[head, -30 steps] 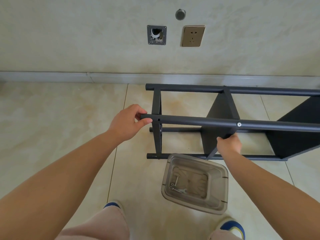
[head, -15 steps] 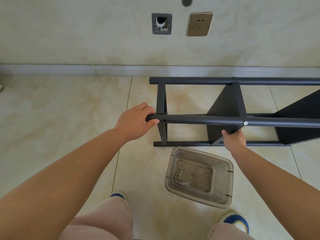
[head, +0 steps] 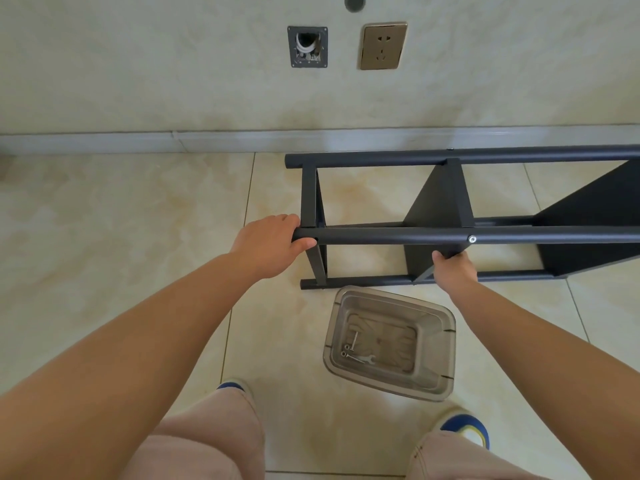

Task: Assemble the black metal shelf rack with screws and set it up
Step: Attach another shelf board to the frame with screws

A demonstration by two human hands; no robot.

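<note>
On the tiled floor by the wall: the black metal shelf rack (head: 450,216) lies on its side, its long tubes running off the right edge of the view.
Left hand: the left hand (head: 268,245) is curled round the end of the upper front tube (head: 381,236), thumb underneath.
Right hand: the right hand (head: 452,268) grips the lower edge of a shelf panel (head: 436,209) just below that tube; the fingertips are hidden behind the panel.
Done, as it looks: posts, end rail and at least two panels are joined, and a screw head (head: 471,239) sits seated in the tube.
Tools: a wrench (head: 362,358) and an Allen key (head: 354,341) lie in the clear plastic bin (head: 446,327) near the feet.
Left to do: probably only standing the rack upright; the far end is out of view, so unfinished screws there cannot be ruled out.
</note>
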